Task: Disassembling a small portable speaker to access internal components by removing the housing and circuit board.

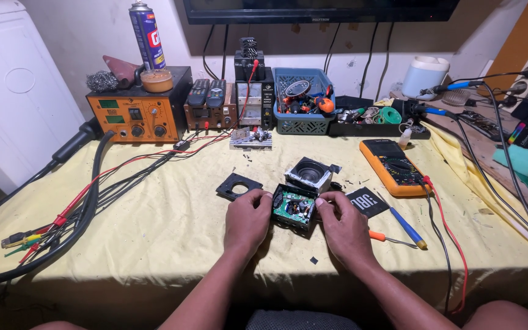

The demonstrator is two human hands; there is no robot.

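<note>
Hands grip the opened black speaker casing [293,209] at frame centre on the bench [166,226]: left hand [247,221] and right hand [341,226] closed on its sides; speaker driver [308,173] just behind, yellow multimeter [393,166] right.

Blue-red spray can [147,35] back left; dark screen [319,9] above

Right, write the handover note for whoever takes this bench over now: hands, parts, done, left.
Left hand: grips the left side of the small opened speaker housing, fingers on its edge.
Right hand: grips its right side.
Housing rests on the yellow cloth, green circuit board exposed.
Done: speaker driver out, lying just behind; black mounting plate off to the left; black grille piece to the right.
Left: board remains in the housing.
Tools: two screwdrivers right of the right hand, multimeter beyond.
</note>
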